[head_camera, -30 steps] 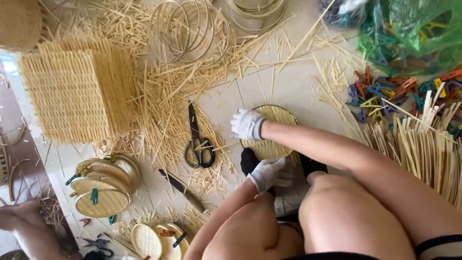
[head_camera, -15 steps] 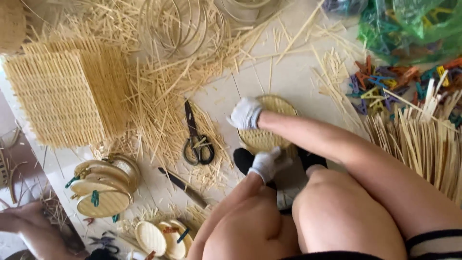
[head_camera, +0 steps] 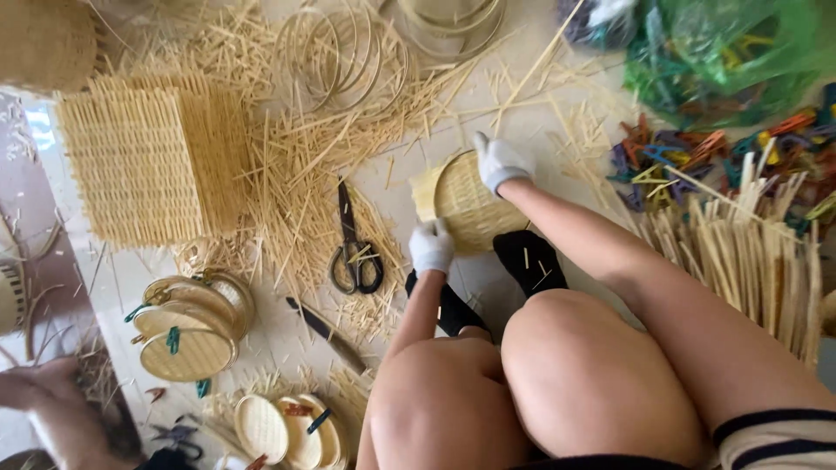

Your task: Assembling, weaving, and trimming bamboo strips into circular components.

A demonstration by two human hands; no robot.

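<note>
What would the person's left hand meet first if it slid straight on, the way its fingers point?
The left hand points up the floor along the round woven disc, which it already touches. Beyond that, probably the loose straw litter; depth is unclear.

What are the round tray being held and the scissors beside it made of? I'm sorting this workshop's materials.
Round tray: apparently woven bamboo or similar plant strips, pale, matte, unvarnished. Scissors: dark metal, dull finish, with looped handles.
</note>
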